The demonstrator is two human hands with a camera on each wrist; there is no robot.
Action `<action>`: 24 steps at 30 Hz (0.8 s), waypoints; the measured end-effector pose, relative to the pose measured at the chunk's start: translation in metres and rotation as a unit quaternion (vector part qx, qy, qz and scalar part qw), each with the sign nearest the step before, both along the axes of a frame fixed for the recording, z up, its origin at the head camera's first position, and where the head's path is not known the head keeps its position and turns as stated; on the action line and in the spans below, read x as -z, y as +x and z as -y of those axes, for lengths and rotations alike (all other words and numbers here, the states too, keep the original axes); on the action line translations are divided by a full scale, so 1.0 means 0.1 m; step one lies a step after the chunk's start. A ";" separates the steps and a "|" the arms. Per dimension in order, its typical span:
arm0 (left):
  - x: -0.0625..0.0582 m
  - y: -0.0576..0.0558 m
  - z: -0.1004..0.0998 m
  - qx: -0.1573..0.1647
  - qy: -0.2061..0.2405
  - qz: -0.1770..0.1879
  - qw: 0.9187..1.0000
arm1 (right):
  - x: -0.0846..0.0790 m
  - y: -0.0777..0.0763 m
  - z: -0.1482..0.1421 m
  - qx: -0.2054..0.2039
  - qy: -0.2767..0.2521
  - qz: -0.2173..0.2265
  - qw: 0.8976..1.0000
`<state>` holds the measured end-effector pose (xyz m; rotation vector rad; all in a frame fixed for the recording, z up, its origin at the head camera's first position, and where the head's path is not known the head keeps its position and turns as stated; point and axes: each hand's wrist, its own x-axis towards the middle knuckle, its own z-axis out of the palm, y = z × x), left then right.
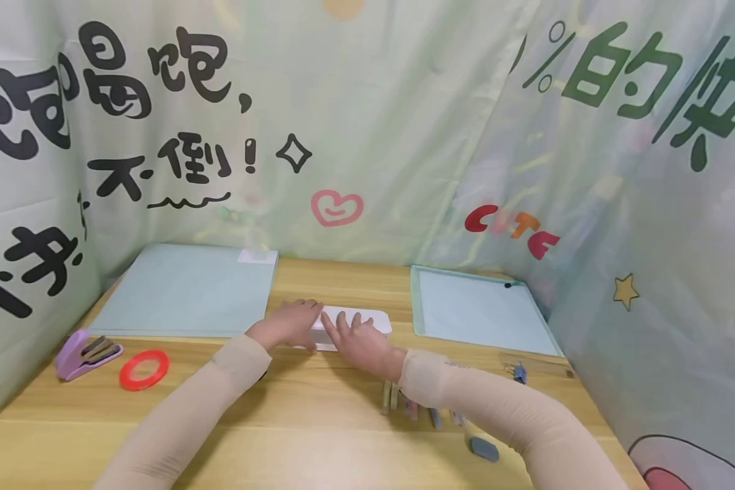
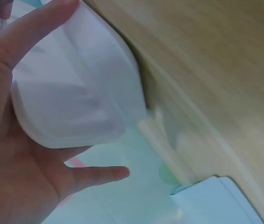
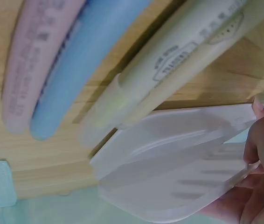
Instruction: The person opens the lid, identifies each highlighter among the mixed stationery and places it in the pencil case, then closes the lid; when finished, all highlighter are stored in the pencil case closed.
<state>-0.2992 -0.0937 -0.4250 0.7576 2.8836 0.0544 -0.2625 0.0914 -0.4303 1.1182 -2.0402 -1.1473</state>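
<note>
Both the left hand (image 1: 290, 322) and right hand (image 1: 366, 346) grip a white case (image 1: 380, 320); the backdrop (image 1: 380, 136) reads "CUTE".

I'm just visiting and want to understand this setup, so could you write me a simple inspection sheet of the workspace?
Surface: wooden table, light-coloured.
Job's things: white box, between the hands.
Clutter: stapler, red ring, pens, grey block, clip, left blue sheet, right blue sheet.
Grippers: none; a person's bare left hand and right hand both hold the box.
Cables: nothing seen.
Surroundings: printed curtain behind and at both sides, with lettering, a heart and a star.
</note>
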 end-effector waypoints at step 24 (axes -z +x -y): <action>0.02 0.09 0.52 -0.048 0.140 0.065 0.987 | -0.27 -0.26 -0.14 -0.042 -0.218 0.162 0.962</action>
